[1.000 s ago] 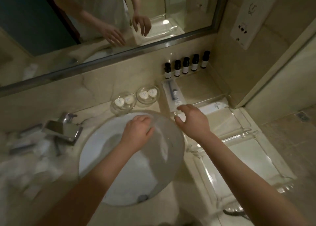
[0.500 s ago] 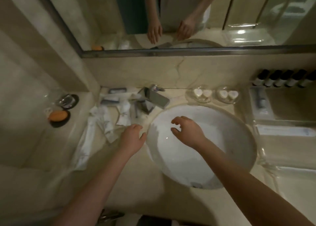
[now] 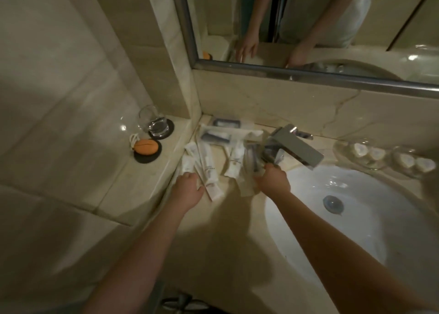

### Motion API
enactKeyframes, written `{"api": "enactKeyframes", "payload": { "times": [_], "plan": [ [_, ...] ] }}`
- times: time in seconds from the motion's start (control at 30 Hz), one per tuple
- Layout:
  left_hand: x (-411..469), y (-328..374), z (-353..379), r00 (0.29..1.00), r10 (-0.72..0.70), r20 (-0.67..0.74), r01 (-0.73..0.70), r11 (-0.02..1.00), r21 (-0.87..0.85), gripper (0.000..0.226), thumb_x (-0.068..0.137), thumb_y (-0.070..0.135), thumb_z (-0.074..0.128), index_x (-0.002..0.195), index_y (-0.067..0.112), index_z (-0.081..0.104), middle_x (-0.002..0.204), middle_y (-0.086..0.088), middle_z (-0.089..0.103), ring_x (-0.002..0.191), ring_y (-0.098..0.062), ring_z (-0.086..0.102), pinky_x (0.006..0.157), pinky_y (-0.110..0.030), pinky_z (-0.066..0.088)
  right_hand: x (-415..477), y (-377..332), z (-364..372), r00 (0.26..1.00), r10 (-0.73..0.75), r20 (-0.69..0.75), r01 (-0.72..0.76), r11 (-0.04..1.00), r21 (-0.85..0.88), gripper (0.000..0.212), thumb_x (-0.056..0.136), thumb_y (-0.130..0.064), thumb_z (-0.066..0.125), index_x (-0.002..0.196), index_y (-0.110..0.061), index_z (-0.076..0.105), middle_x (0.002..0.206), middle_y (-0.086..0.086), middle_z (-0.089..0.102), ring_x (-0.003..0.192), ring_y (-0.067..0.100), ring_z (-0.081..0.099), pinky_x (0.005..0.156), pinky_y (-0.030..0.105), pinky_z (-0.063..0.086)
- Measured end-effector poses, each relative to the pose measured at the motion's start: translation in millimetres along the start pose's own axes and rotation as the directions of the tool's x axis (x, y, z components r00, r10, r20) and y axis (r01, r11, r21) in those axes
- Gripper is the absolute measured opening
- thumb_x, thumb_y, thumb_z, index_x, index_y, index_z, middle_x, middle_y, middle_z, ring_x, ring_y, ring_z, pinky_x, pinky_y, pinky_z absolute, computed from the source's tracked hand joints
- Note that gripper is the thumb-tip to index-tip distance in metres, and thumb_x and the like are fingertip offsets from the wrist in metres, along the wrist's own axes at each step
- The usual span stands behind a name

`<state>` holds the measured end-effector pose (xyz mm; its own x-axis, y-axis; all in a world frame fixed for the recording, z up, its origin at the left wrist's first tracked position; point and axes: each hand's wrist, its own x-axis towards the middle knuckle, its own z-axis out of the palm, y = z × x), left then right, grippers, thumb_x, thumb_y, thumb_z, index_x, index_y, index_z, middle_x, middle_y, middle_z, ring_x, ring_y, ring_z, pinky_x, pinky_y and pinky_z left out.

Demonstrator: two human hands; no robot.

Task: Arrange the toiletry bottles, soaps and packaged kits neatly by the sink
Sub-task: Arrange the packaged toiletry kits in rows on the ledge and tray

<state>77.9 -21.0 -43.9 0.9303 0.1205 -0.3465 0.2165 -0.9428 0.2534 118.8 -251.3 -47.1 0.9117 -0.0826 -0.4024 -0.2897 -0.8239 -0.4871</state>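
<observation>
Several white packaged kits lie scattered on the beige counter left of the tap, with two dark-windowed packets behind them by the wall. My left hand rests on the nearest white packets at the pile's left edge, fingers curled over one. My right hand grips a clear packet with a dark item just below the tap. Two glass dishes with white heart soaps sit right of the tap.
A chrome tap juts over the white sink. On the raised ledge at left stand a glass on a dark coaster and an orange object on another coaster. A mirror spans the wall.
My view swung left, away from the bottles and trays. Both hands moved from over the sink to the packet pile; the right hand took hold of a packet.
</observation>
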Motion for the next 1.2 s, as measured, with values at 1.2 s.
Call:
{"api": "enactKeyframes", "payload": {
  "times": [1.2],
  "plan": [
    [139.6,64.8,-53.6,0.942,0.286,-0.176,-0.275,0.958,0.084,0.033,0.087,0.022,0.057,0.113,0.001,0.051,0.12,-0.017,0.05,0.108,-0.035,0.051,0.085,-0.039,0.042,15.5,-14.2,-31.7,0.992,-0.114,0.046,0.035,0.626,0.779,0.022,0.084,-0.008,0.064,0.103,-0.014,0.057,0.089,0.004,0.06,0.079,0.015,0.06,0.068,0.025,0.052]
  ]
}}
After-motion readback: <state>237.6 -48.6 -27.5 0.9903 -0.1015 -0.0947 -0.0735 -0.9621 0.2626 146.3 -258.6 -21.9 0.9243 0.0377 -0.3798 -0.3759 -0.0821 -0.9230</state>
